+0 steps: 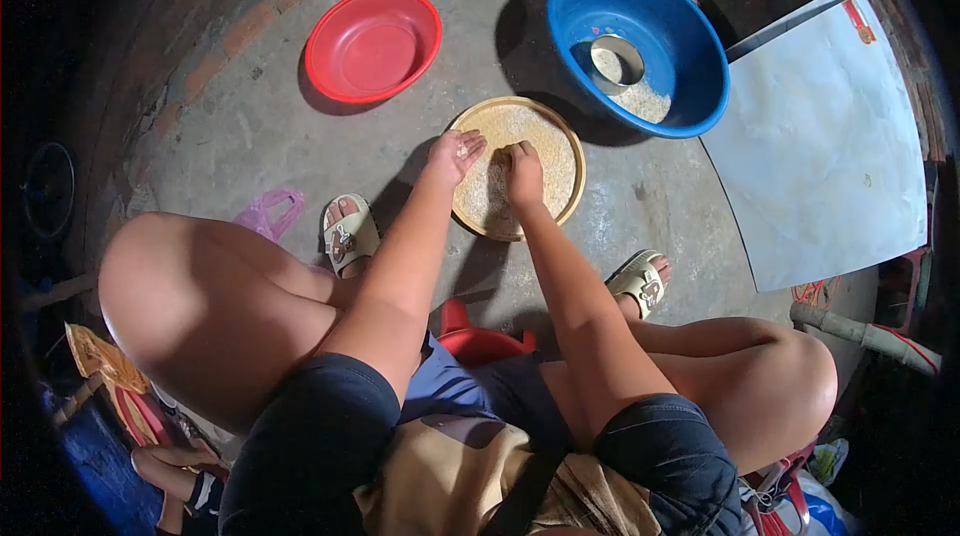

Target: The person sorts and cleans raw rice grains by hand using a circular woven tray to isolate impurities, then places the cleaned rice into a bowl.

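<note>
A round woven tray [578, 186] with a raised rim lies on the floor, and pale grains are spread over it. My left hand [458, 156] is palm up at the tray's left edge, fingers apart, with a few pale grains on the palm. Over the tray's middle, my right hand [524, 174] has its fingers bent and pressed together; what they hold, if anything, is too small to tell. Behind and to the right, a blue basin [690, 46] holds pale grains [642, 103] and a round metal tin [617, 62].
An empty red basin [375, 44] stands at the back left. At the right lies a large pale sheet [820, 146]. A pink plastic bag [270, 214] is near my left sandal. A red stool [480, 343] shows beneath me. Another person's bent leg [168, 473] is at the lower left.
</note>
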A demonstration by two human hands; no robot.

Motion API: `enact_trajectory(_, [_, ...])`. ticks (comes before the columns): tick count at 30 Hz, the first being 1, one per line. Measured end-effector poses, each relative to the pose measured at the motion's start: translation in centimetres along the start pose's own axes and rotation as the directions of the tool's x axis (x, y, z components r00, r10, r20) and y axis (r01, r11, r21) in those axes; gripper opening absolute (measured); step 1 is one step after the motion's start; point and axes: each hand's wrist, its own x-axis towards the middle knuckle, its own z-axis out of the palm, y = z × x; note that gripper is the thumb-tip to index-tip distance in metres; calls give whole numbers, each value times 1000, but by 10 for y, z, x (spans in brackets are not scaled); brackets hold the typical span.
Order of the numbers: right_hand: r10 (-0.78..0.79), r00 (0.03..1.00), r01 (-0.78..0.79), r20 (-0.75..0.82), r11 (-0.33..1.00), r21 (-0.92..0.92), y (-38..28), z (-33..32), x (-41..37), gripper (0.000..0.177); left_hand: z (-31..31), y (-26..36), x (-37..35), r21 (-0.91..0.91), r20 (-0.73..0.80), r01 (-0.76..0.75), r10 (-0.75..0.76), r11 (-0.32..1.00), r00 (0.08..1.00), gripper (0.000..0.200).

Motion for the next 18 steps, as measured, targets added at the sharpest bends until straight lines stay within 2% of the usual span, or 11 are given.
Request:
enact_trajectory(2, [151,984,-142,-98,985,95,-9,5,1,19,-1,-5,3,13,-11,0,0,1000,1000,30])
enact_trajectory(4, [139,984,-121,-115,981,149,-30,0,5,19,1,-10,2,88,-20,-3,5,996,1000,27])
enact_trajectory(6, [-123,992,117,13,965,236,-41,0,9,22,4,-9,-2,113,-16,21,-20,993,1000,26])
enact_trajectory(7, [-195,981,194,-7,971,138,-44,-3,10,22,7,-8,-4,132,-10,45,-44,990,999,25])
enact_trajectory(8, [-197,980,196,-5,971,138,-45,-6,13,22,9,-7,-7,149,-4,69,-70,986,998,24])
enact_trajectory(10, [-174,940,153,-294,984,-91,-38,-8,18,25,11,-6,-5,104,42,44,-49,994,998,27])
enact_trajectory(11, [-174,940,153,-293,984,-92,-31,-10,19,25,10,-5,-5,46,41,47,-49,998,998,29])
enact_trajectory(13, [-198,943,103,-268,939,-329,-2,-5,14,25,10,-4,-4,-7,28,20,-20,1000,999,33])
enact_trajectory(14, [-199,943,104,-269,938,-330,12,-6,8,25,8,-4,-4,-8,28,20,-20,1000,999,33])
enact_trajectory(16, [-57,998,61,34,991,-123,25,-14,-6,30,7,-3,-8,7,21,10,-10,1000,1000,34])
enact_trajectory(18, [-36,999,33,-23,994,-105,26,-12,-6,24,7,-2,-10,16,3,-1,1,1000,1000,34])
